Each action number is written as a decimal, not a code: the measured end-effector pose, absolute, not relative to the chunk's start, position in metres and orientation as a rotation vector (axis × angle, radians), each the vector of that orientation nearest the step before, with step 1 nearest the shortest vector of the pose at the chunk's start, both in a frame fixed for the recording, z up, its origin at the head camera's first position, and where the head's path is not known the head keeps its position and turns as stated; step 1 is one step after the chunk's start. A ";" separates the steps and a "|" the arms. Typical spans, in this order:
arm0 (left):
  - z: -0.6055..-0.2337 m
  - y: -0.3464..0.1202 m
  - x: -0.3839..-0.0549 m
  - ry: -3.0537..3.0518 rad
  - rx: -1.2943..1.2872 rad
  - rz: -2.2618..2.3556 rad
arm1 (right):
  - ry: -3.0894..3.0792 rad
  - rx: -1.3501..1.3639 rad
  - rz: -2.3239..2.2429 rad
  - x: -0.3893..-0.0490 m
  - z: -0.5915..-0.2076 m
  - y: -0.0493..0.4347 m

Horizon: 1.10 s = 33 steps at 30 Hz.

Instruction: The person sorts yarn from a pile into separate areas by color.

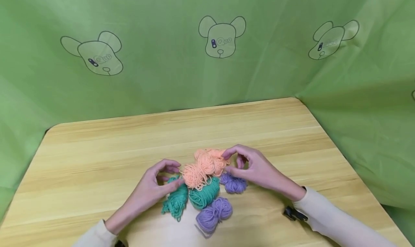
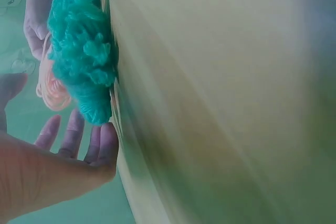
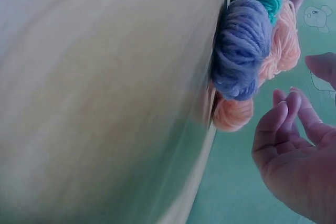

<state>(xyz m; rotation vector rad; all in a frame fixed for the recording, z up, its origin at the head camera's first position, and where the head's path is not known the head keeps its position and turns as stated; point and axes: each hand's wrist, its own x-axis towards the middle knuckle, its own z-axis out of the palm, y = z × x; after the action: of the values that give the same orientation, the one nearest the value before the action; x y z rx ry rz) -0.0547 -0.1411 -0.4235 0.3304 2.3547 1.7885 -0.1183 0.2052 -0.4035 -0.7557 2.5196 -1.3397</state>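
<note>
Several bundles of yarn lie heaped together on the wooden table. Peach yarn [image 1: 194,175] is piled at the back and top of the heap. My left hand [image 1: 157,182] is at its left side, fingers loosely bent and spread around the end of a teal yarn bundle [image 1: 176,202]. A second teal bundle [image 1: 204,194] sits under the peach yarn. At the right, my right hand [image 1: 254,166] hovers with bent, parted fingers by the peach yarn, over a purple bundle [image 1: 234,184]. In the right wrist view these fingers [image 3: 270,129] hold nothing.
Nearest me lies another purple yarn bundle [image 1: 214,214], tied at its middle, with a loose strand. The light wood table [image 1: 113,149] extends around the heap. Green cloth [image 1: 162,77] with printed bear heads hangs behind and beside the table. A black strap buckle [image 1: 294,214] hangs at my right wrist.
</note>
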 end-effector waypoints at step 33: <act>-0.422 -0.124 -0.063 2.357 0.284 1.756 | 2.704 -1.009 -1.116 -0.123 -0.410 0.183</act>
<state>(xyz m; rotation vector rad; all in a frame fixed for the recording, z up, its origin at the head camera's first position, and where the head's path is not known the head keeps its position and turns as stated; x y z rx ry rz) -0.0626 -0.1238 -0.4224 0.2838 2.3568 1.7564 -0.1231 0.1826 -0.4100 -1.0093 2.7040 -1.1161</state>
